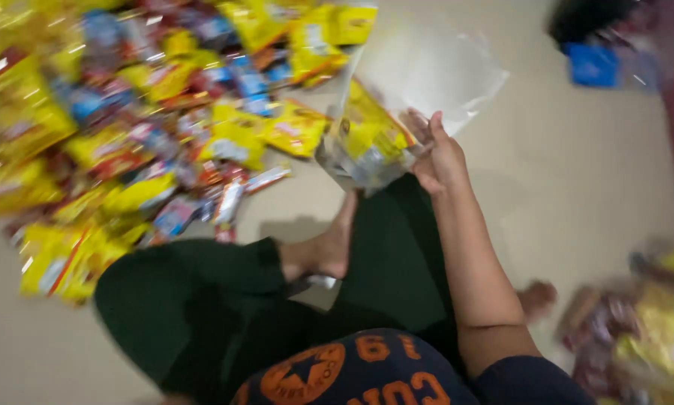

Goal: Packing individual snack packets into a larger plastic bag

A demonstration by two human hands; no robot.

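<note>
The right hand (438, 161) is gripping a clear plastic bag (427, 75), its fingers (419, 127) closed on the bag's edge. The bag is hanging open just above the floor (577, 172), with yellow snack packets (367, 135) sitting inside it. A blurred heap of packets (127, 127) is lying on the floor to the left. The left hand is out of view.

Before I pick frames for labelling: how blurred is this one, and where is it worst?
Head view: motion blur throughout, worst on the snack packet pile at left; the right hand and clear plastic bag are softer but readable; lighting dim and even, no glare.
</note>
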